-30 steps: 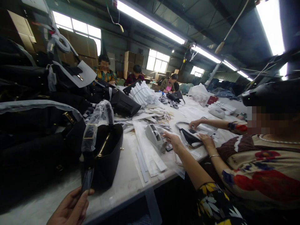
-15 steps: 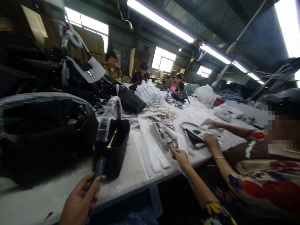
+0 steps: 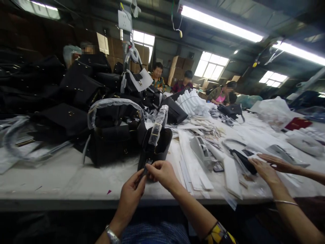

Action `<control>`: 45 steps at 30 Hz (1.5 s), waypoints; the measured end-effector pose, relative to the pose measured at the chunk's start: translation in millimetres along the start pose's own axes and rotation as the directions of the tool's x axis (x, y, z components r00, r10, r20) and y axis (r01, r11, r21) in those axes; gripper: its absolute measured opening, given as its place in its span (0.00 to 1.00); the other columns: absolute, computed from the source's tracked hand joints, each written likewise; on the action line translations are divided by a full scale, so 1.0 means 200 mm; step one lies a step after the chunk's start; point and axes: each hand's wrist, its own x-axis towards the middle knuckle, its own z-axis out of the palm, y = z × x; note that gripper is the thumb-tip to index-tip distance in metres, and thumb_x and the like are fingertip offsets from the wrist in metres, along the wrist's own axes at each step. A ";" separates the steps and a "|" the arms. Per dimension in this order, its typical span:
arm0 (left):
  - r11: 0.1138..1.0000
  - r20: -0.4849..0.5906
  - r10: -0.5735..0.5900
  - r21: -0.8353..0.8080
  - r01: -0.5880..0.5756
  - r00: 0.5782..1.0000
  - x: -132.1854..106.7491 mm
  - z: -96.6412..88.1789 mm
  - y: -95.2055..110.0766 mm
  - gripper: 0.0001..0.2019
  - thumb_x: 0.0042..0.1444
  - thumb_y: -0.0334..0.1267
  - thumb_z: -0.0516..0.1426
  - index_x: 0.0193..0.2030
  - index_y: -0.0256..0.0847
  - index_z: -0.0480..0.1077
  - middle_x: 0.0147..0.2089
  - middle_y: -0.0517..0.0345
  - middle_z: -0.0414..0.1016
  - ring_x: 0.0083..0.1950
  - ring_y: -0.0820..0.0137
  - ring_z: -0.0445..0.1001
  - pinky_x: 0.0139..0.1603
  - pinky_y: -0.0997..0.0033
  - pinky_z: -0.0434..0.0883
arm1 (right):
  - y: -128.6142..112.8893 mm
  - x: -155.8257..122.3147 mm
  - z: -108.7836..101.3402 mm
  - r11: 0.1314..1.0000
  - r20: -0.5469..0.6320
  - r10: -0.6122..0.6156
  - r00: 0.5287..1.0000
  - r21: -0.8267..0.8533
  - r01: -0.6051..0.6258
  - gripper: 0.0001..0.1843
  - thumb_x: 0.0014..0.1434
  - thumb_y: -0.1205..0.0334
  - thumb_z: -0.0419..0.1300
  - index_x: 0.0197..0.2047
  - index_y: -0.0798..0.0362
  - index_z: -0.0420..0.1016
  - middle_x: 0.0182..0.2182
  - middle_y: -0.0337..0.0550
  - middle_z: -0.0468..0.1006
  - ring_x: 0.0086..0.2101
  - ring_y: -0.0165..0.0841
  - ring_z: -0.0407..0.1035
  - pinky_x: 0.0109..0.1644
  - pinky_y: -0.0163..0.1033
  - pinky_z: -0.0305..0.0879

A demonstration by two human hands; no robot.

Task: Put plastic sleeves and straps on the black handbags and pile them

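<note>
Together at the near edge of the counter (image 3: 63, 181): left hand (image 3: 130, 196) and right hand (image 3: 162, 173), both pinched on the dark end of a strap (image 3: 143, 173), plastic-wrapped higher up and joined to a small black bag (image 3: 158, 149) upright on the counter just behind. Left and behind: heap of black bags (image 3: 76, 91), one pressed against the small black bag's side, hiding the counter there. Right: tape dispenser (image 3: 200, 150), white strips (image 3: 193, 167) fanned near the edge, then a co-worker's hands (image 3: 265, 169) on a dark piece (image 3: 243, 161), well apart from the strap; more people (image 3: 218, 96) seated far along the counter.
</note>
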 end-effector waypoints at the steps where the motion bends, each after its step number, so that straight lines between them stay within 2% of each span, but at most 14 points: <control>1: 1.000 -0.002 0.004 0.007 -0.004 1.000 0.00 -0.01 0.00 0.28 0.53 0.51 0.63 0.56 0.35 0.71 0.23 0.67 0.63 0.21 0.79 0.55 0.21 0.79 0.53 | 0.00 0.01 0.00 0.999 0.007 0.024 1.000 -0.026 -0.024 0.23 0.54 0.46 0.63 0.19 0.57 0.75 0.15 0.40 0.74 0.15 0.25 0.63 0.19 0.30 0.57; 5: 0.999 0.051 -0.020 -0.043 0.022 0.999 -0.02 -0.02 0.03 0.25 0.54 0.49 0.63 0.54 0.34 0.71 0.24 0.67 0.63 0.21 0.80 0.53 0.20 0.81 0.52 | 0.00 0.02 -0.04 0.997 0.125 0.057 0.991 0.049 -0.063 0.24 0.53 0.45 0.65 0.19 0.57 0.74 0.15 0.38 0.73 0.15 0.23 0.62 0.20 0.29 0.58; 8: 0.982 0.122 -0.101 -0.144 0.119 0.987 -0.04 -0.03 0.06 0.19 0.56 0.48 0.61 0.48 0.35 0.73 0.24 0.67 0.62 0.21 0.82 0.50 0.18 0.83 0.48 | 0.03 0.00 -0.08 0.986 0.265 0.018 0.964 0.156 -0.062 0.23 0.51 0.43 0.66 0.26 0.58 0.77 0.22 0.41 0.77 0.21 0.25 0.67 0.28 0.31 0.65; 11: 0.955 0.178 -0.163 -0.219 0.201 0.970 -0.04 -0.04 0.08 0.16 0.57 0.48 0.60 0.40 0.35 0.73 0.29 0.63 0.67 0.21 0.83 0.51 0.17 0.85 0.47 | 0.09 -0.02 -0.10 0.975 0.313 -0.041 0.949 0.221 -0.030 0.22 0.52 0.44 0.66 0.33 0.58 0.79 0.29 0.43 0.80 0.28 0.27 0.71 0.38 0.34 0.68; 17: 0.925 0.210 -0.285 -0.195 0.326 0.935 0.00 -0.04 0.07 0.20 0.54 0.54 0.60 0.37 0.36 0.70 0.22 0.69 0.60 0.17 0.86 0.44 0.15 0.85 0.42 | 0.20 -0.03 0.01 0.979 0.093 -0.134 0.987 0.169 0.117 0.15 0.58 0.53 0.62 0.35 0.56 0.81 0.27 0.40 0.77 0.30 0.30 0.69 0.37 0.34 0.66; 22: 0.921 0.225 -0.313 -0.165 0.353 0.923 0.01 -0.03 0.07 0.21 0.53 0.56 0.61 0.36 0.36 0.70 0.23 0.69 0.61 0.16 0.86 0.45 0.15 0.85 0.41 | 0.20 -0.05 0.12 0.973 -0.105 -0.155 0.982 0.156 0.170 0.11 0.58 0.61 0.58 0.36 0.54 0.82 0.26 0.38 0.77 0.30 0.31 0.70 0.37 0.34 0.66; 27: 0.927 0.258 -0.303 -0.144 0.347 0.917 0.00 -0.02 0.09 0.20 0.53 0.54 0.60 0.35 0.36 0.69 0.23 0.68 0.61 0.16 0.86 0.45 0.15 0.84 0.42 | 0.15 -0.05 0.15 0.970 -0.133 -0.086 0.987 0.216 0.113 0.10 0.54 0.62 0.60 0.36 0.54 0.83 0.28 0.41 0.81 0.30 0.33 0.73 0.37 0.35 0.69; 34: 0.924 0.234 -0.315 -0.148 0.354 0.920 -0.01 -0.02 0.11 0.20 0.51 0.54 0.62 0.33 0.36 0.68 0.23 0.68 0.63 0.16 0.87 0.45 0.15 0.84 0.41 | 0.10 -0.05 0.10 0.995 -0.088 -0.095 0.992 -0.026 0.094 0.11 0.53 0.65 0.60 0.34 0.54 0.84 0.23 0.41 0.80 0.29 0.36 0.74 0.35 0.37 0.67; 36: 0.920 0.226 -0.312 -0.171 0.353 0.923 -0.01 -0.03 0.11 0.20 0.51 0.54 0.62 0.34 0.36 0.69 0.24 0.68 0.63 0.16 0.87 0.45 0.15 0.85 0.41 | 0.11 -0.07 0.08 0.993 -0.036 -0.114 0.993 0.021 0.115 0.10 0.55 0.63 0.61 0.36 0.54 0.84 0.26 0.42 0.81 0.32 0.37 0.74 0.40 0.39 0.67; 37: 0.918 0.224 -0.311 -0.180 0.353 0.924 -0.01 -0.03 0.11 0.21 0.51 0.54 0.62 0.35 0.36 0.69 0.24 0.68 0.63 0.16 0.87 0.45 0.15 0.85 0.41 | 0.12 -0.08 0.08 0.986 -0.003 -0.106 0.994 0.131 0.106 0.10 0.55 0.61 0.63 0.38 0.54 0.84 0.29 0.43 0.82 0.34 0.37 0.74 0.44 0.39 0.67; 39: 0.915 0.224 -0.308 -0.196 0.352 0.925 -0.01 -0.03 0.10 0.21 0.52 0.55 0.62 0.34 0.36 0.68 0.24 0.68 0.63 0.17 0.87 0.45 0.15 0.85 0.41 | 0.12 -0.11 0.08 0.880 0.105 -0.037 0.994 0.474 -0.017 0.16 0.58 0.52 0.62 0.43 0.53 0.82 0.37 0.44 0.82 0.39 0.36 0.74 0.49 0.40 0.66; 41: 0.909 0.227 -0.303 -0.224 0.352 0.926 -0.01 -0.03 0.09 0.20 0.53 0.54 0.61 0.34 0.36 0.68 0.24 0.68 0.62 0.17 0.87 0.45 0.15 0.85 0.41 | 0.11 -0.13 0.10 0.621 0.258 0.025 0.966 0.753 -0.217 0.24 0.60 0.43 0.59 0.47 0.54 0.79 0.40 0.45 0.80 0.40 0.35 0.74 0.48 0.39 0.68; 43: 0.899 0.231 -0.295 -0.262 0.351 0.927 -0.01 -0.03 0.07 0.19 0.53 0.53 0.61 0.35 0.36 0.68 0.23 0.68 0.61 0.17 0.86 0.45 0.15 0.85 0.42 | 0.08 -0.13 0.14 0.378 0.367 0.039 0.930 0.856 -0.353 0.26 0.59 0.41 0.59 0.46 0.56 0.79 0.36 0.44 0.80 0.35 0.32 0.73 0.42 0.35 0.69; 45: 0.896 0.227 -0.282 -0.284 0.340 0.932 -0.01 -0.02 0.05 0.18 0.54 0.52 0.61 0.36 0.36 0.69 0.23 0.69 0.60 0.17 0.86 0.44 0.15 0.86 0.42 | 0.04 -0.11 0.17 0.246 0.397 0.066 0.915 0.882 -0.401 0.19 0.57 0.47 0.64 0.38 0.57 0.79 0.26 0.38 0.76 0.30 0.29 0.71 0.36 0.31 0.68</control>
